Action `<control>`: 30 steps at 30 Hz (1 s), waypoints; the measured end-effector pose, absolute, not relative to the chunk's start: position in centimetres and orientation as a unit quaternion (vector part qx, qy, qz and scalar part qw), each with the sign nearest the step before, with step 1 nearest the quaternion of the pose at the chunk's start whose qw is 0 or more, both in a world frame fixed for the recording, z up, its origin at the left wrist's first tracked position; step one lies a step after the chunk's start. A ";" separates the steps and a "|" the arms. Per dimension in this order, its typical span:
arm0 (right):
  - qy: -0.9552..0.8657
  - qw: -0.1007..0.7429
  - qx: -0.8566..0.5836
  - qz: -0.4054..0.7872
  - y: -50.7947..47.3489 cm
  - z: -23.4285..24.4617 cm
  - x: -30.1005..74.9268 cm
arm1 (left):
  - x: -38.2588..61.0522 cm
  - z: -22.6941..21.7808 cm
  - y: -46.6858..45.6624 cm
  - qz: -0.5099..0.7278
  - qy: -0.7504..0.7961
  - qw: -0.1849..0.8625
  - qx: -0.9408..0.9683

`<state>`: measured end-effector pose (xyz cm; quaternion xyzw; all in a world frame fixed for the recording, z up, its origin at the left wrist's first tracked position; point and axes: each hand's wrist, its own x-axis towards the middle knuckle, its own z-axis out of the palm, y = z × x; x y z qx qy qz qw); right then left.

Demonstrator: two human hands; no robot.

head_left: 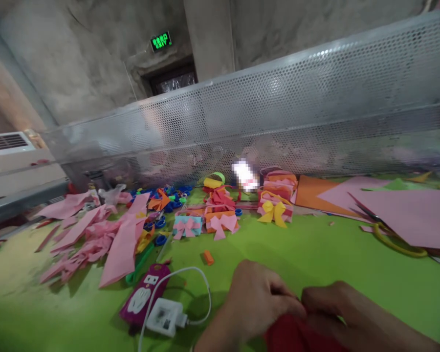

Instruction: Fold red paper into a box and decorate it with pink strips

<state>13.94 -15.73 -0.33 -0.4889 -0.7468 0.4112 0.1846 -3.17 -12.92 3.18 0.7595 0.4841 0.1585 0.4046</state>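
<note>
Both hands are close together at the bottom of the head view, over the green tabletop [190, 313]. My left hand [254, 296] is closed, its fingertips pinching the top edge of a piece of red paper or thin sheet [288, 335]. Beside it, my right hand [337, 305] is curled shut on the same red piece. The lower part of the red piece runs out of the picture, so its full shape is hidden. Just beyond the left hand lies a small orange scrap [208, 257].
A purple power strip [146, 293] with a white charger [165, 317] sits left of my hands. Pink strips [126, 239] are heaped farther left. Small bow-trimmed paper bags [222, 222] stand ahead, before a perforated metal screen [242, 112]. Yellow-handled scissors [398, 247] lie right, under pink sheets [418, 215].
</note>
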 end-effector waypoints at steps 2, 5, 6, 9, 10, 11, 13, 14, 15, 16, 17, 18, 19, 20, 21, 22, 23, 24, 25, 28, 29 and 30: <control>-0.737 0.199 -0.500 0.409 -15.6 0.1 13.9 | -3.4 3.6 -12.5 0.173 0.471 0.391 0.772; -0.701 0.246 -0.538 0.398 -15.0 0.4 14.3 | -4.0 3.7 -11.7 0.297 0.499 0.289 0.761; -0.688 0.266 -0.551 0.392 -14.7 0.3 14.4 | -4.2 3.5 -11.5 0.336 0.523 0.265 0.737; -0.659 0.316 -0.576 0.366 -14.3 0.0 14.6 | -4.0 2.6 -11.5 0.337 0.543 0.320 0.700; -0.656 0.325 -0.579 0.358 -14.3 0.0 14.5 | -3.7 2.4 -11.7 0.317 0.542 0.355 0.693; -0.657 0.331 -0.576 0.357 -14.3 0.0 14.3 | -3.4 2.2 -12.0 0.297 0.539 0.390 0.685; -0.663 0.334 -0.556 0.374 -14.5 0.1 14.0 | -2.6 1.9 -12.7 0.277 0.535 0.446 0.662; -0.666 0.332 -0.547 0.383 -14.5 0.2 13.9 | -2.2 1.9 -12.9 0.275 0.533 0.467 0.649; -0.668 0.333 -0.541 0.388 -14.6 0.4 13.8 | -1.9 2.0 -13.1 0.274 0.534 0.483 0.638; -0.668 0.336 -0.538 0.390 -14.6 0.6 13.8 | -1.6 2.1 -13.3 0.271 0.537 0.491 0.630; -0.664 0.341 -0.538 0.391 -14.6 0.8 13.8 | -1.3 2.2 -13.4 0.267 0.543 0.492 0.626; -0.657 0.348 -0.538 0.398 -14.6 1.0 13.8 | -1.1 2.4 -13.5 0.260 0.548 0.490 0.627; -0.643 0.356 -0.535 0.417 -14.6 1.1 13.8 | -0.9 2.6 -13.6 0.254 0.553 0.483 0.629; -0.624 0.362 -0.531 0.445 -14.6 1.3 13.8 | -0.8 2.8 -13.6 0.246 0.558 0.478 0.632; -0.603 0.364 -0.525 0.477 -14.7 1.4 13.9 | -0.7 3.0 -13.7 0.238 0.562 0.477 0.633; -0.585 0.360 -0.521 0.507 -14.7 1.5 13.9 | -0.7 3.1 -13.8 0.229 0.561 0.479 0.635; -0.572 0.352 -0.518 0.530 -14.8 1.6 13.9 | -0.8 3.2 -13.8 0.221 0.555 0.483 0.640; -0.565 0.343 -0.519 0.542 -14.9 1.7 13.9 | -1.0 3.2 -13.8 0.215 0.543 0.488 0.648; -0.563 0.336 -0.522 0.545 -14.9 1.7 13.9 | -1.1 3.0 -13.8 0.215 0.524 0.492 0.660; -0.573 0.343 -0.538 0.513 -14.9 1.6 14.0 | -1.7 2.1 -13.5 0.250 0.466 0.483 0.698; -0.579 0.353 -0.543 0.495 -14.8 1.5 14.0 | -1.9 1.7 -13.3 0.273 0.462 0.469 0.702; -0.586 0.362 -0.548 0.476 -14.7 1.3 14.0 | -1.9 1.3 -13.1 0.301 0.469 0.443 0.702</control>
